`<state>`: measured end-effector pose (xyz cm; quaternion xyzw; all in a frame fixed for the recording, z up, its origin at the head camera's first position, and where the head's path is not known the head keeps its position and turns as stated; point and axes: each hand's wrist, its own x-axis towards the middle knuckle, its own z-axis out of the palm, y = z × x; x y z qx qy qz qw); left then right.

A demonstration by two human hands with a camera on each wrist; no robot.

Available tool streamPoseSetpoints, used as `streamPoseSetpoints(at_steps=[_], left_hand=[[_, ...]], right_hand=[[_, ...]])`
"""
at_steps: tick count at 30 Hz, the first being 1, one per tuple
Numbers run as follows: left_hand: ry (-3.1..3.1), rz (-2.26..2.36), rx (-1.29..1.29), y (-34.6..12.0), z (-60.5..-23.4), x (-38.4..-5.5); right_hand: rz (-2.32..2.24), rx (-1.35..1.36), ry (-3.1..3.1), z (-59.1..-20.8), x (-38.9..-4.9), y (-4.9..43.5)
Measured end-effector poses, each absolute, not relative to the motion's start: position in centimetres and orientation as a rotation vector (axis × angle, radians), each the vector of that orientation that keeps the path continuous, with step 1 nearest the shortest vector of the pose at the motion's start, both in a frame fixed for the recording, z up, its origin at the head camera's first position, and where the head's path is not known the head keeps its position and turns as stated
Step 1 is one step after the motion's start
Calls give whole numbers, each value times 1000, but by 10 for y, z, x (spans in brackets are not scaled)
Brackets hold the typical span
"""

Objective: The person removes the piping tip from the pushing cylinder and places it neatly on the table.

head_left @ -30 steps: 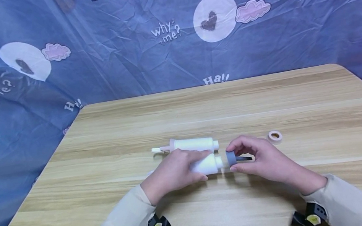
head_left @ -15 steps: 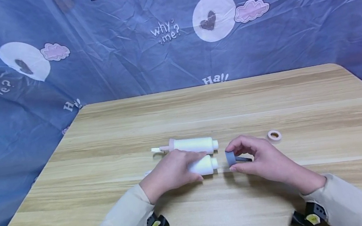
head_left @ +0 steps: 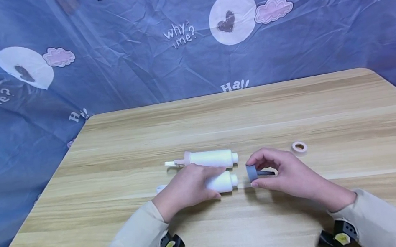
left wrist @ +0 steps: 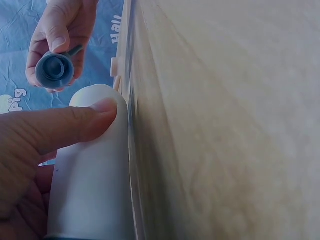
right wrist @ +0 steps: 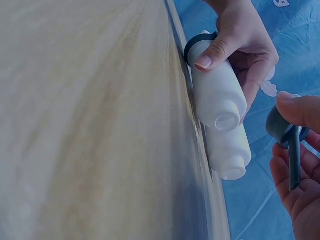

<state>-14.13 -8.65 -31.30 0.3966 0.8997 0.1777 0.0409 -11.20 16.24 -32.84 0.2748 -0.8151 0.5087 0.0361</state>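
Note:
A white bottle point(head_left: 223, 182) lies on its side, its narrow neck toward the right. My left hand point(head_left: 188, 188) grips it from above, thumb and fingers on opposite sides. A dark ring point(right wrist: 197, 42) circles its far end in the right wrist view. My right hand point(head_left: 285, 174) pinches a grey-blue cap point(head_left: 252, 173) between thumb and fingers. From the cap a thin dark arm point(right wrist: 295, 160) sticks out toward the palm. In the left wrist view the cap's hollow inside point(left wrist: 54, 70) shows an inner ring. A short gap separates cap and bottle neck.
Just beyond the held bottle lies a second white bottle point(head_left: 212, 159) with a pinkish collar point(head_left: 187, 158) and a thin stem at its left end. A small roll of tape point(head_left: 299, 148) rests behind my right hand. The wooden table point(head_left: 220, 116) ends at a blue printed cloth point(head_left: 135, 56).
My left hand has drawn the bottle left, widening the gap between its neck and the cap. The right hand keeps its pinch on the cap and has hardly moved.

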Motion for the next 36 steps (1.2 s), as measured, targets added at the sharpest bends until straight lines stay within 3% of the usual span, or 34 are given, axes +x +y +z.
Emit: streamPoseSetpoints(at_steps=[18, 36], left_hand=[[2763, 478, 1177, -85, -311, -140], [2751, 873, 1449, -77, -307, -135]], right_hand=[[1577, 835, -2525, -329, -111, 163], [1704, 875, -2474, -329, -112, 163]])
